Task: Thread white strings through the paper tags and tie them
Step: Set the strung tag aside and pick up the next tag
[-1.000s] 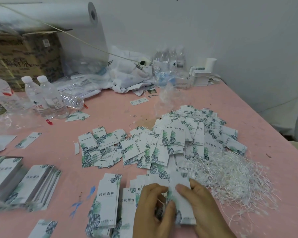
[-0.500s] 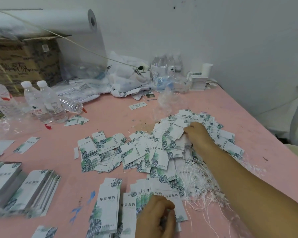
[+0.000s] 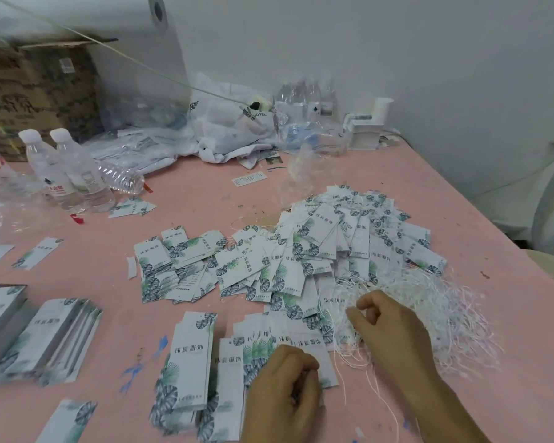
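Stacks of leaf-print paper tags sit near the pink table edge, left hand curled over one fanned stack, grip unclear; right hand pinches into the white strings pile.

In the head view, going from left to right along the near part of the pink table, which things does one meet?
Stacked tags at the left edge → upright-printed tag stack → left hand resting on tags → right hand reaching into the strings → heap of white strings.
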Action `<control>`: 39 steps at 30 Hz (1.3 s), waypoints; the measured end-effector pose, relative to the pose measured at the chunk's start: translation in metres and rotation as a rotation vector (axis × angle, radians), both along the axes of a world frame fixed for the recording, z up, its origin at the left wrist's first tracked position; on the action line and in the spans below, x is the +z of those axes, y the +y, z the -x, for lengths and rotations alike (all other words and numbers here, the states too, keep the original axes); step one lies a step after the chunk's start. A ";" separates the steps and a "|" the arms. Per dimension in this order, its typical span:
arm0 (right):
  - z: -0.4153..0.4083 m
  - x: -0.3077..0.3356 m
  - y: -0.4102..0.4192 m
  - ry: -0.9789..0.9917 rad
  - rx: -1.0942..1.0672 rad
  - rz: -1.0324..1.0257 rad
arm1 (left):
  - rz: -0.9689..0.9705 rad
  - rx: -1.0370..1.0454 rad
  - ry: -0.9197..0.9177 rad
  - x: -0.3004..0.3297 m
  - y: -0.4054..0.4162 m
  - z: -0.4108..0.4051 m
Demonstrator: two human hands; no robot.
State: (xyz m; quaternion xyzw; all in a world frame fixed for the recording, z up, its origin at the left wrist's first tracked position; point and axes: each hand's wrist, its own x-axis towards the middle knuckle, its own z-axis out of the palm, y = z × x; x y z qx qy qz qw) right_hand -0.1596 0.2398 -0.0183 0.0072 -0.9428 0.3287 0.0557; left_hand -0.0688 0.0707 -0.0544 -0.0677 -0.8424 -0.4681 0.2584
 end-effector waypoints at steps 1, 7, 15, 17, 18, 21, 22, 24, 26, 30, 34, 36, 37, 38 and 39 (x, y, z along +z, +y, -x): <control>-0.001 -0.003 0.000 0.004 -0.007 -0.027 | 0.006 0.004 -0.001 -0.001 0.000 0.000; 0.004 -0.013 0.002 0.006 -0.010 -0.087 | 0.015 0.023 0.007 -0.002 0.001 0.001; 0.006 -0.018 0.001 0.062 0.012 0.008 | 0.085 0.153 0.053 -0.003 0.000 0.000; 0.005 -0.021 0.002 0.054 0.010 0.022 | 0.187 0.236 0.080 -0.004 -0.001 0.000; 0.005 -0.021 0.002 0.053 0.014 0.025 | 0.253 0.271 0.045 -0.005 -0.002 0.000; 0.003 -0.021 0.002 0.056 0.022 0.038 | 0.491 0.318 -0.160 -0.006 -0.002 0.001; 0.002 -0.020 0.002 0.058 0.022 0.041 | 0.537 0.312 -0.191 -0.007 -0.001 0.001; -0.002 -0.017 -0.001 0.082 0.035 0.046 | 0.557 0.303 -0.194 -0.008 0.001 0.001; -0.010 -0.013 -0.004 0.160 0.146 0.017 | 0.520 0.299 -0.206 -0.005 0.000 0.001; -0.023 -0.010 -0.012 0.083 0.627 -0.110 | 0.417 0.298 -0.179 -0.003 -0.001 0.000; -0.020 -0.012 -0.013 0.028 0.800 -0.201 | 0.239 0.314 -0.153 -0.005 -0.001 0.000; -0.019 -0.009 -0.013 0.086 0.814 -0.175 | 0.138 0.309 -0.168 -0.006 -0.001 -0.002; -0.020 -0.008 -0.013 0.104 0.816 -0.174 | 0.094 0.306 -0.175 -0.007 0.000 -0.003; -0.021 -0.007 -0.013 0.123 0.813 -0.182 | 0.052 0.305 -0.171 -0.006 0.000 -0.004; -0.022 -0.006 -0.013 0.151 0.804 -0.190 | 0.018 0.307 -0.154 -0.005 0.000 -0.005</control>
